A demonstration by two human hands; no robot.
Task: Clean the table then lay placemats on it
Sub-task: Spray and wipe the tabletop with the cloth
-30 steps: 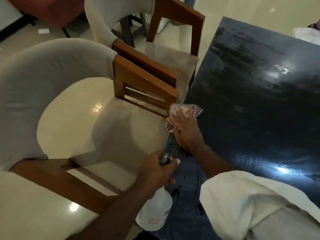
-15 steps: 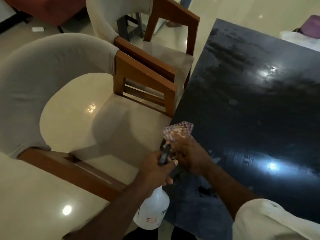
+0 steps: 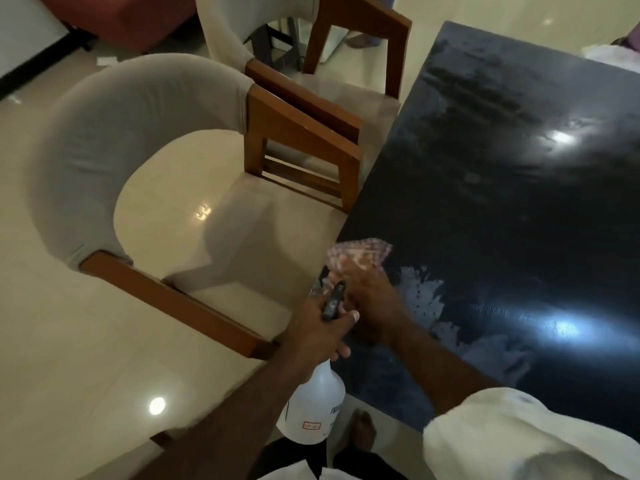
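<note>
My left hand (image 3: 322, 327) grips the spray bottle (image 3: 313, 407) by its black trigger head, the white body hanging down. Just right of it, my right hand (image 3: 372, 299) presses a checked cloth (image 3: 360, 252) onto the dark table (image 3: 502, 185) at its left edge (pale wet streaks (image 3: 426, 296) gleam right beside my wrist). A cushioned chair (image 3: 138, 133) stands to the left.

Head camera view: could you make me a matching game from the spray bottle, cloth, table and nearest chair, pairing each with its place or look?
Things:
1. spray bottle
2. cloth
3. table
4. chair

Descriptions:
A. dark and glossy
B. held in the left hand
C. grey padded back
D. under the right hand, at the table's edge

Pairs: 1-B, 2-D, 3-A, 4-C
</note>
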